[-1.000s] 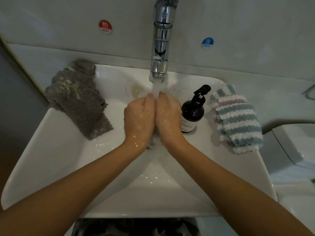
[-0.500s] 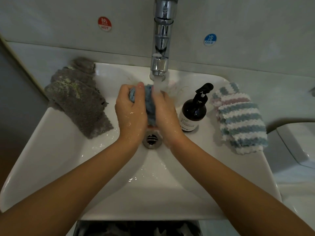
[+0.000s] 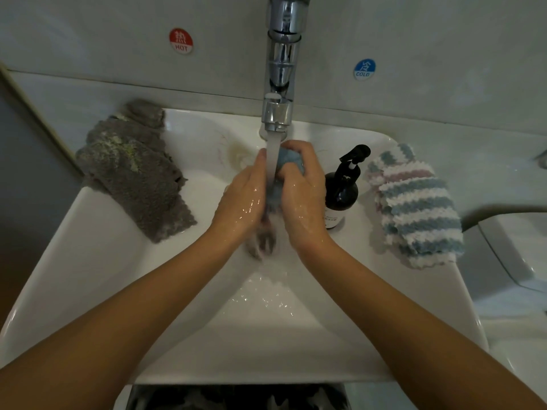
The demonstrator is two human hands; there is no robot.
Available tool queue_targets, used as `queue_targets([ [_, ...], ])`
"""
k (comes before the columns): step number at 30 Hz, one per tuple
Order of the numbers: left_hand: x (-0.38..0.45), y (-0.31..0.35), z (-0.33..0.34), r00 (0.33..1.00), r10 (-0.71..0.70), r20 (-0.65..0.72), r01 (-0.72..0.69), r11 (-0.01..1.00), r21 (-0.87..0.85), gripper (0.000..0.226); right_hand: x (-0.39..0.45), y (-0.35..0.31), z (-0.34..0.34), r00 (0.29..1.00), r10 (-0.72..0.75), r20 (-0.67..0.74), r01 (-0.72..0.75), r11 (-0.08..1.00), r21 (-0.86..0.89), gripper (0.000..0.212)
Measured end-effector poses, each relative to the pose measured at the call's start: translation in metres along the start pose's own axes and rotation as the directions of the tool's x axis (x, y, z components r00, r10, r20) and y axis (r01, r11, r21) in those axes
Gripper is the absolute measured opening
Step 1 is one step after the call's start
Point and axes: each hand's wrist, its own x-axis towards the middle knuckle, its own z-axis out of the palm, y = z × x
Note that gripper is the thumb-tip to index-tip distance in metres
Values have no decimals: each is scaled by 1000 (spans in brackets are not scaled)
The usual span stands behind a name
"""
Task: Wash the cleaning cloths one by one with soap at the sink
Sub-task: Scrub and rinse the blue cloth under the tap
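Observation:
A wet blue cloth is squeezed between my hands under the running water from the chrome tap. My right hand grips the cloth with its fingers curled over the top. My left hand presses against it from the left, fingers fairly straight. The cloth's lower end is blurred above the drain. A grey cloth lies over the left rim of the white sink. A blue, pink and white striped cloth lies on the right rim. A dark soap pump bottle stands right of my right hand.
Red HOT and blue COLD stickers are on the wall behind the tap. Water pools in the basin below my hands. A white fixture is at the right edge.
My hands rubbed the blue cloth, lifting it towards the tap and then sliding against each other. The right hand is now higher with its fingers over the cloth, and the left lower.

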Motion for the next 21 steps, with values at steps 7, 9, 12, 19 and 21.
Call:
queue_targets([
  [7,0,-4,0,960,232,-158,-247,965,-84,19,0,-4,0,999,38,11,-39,998,50,24],
  [9,-2,-2,0,939,292,-184,-308,949,-65,11,2,-3,0,999,46,8,-46,999,9,16],
  [12,-2,1,-1,925,325,-196,-341,939,-52,7,0,0,1,996,76,36,-74,995,-69,16],
  [19,-10,5,-1,956,264,-130,-283,946,-158,4,0,-2,3,989,141,-38,-141,990,6,21],
  [21,-10,6,1,965,233,-121,-246,963,-107,16,0,-1,4,989,122,-84,-121,993,10,27],
])
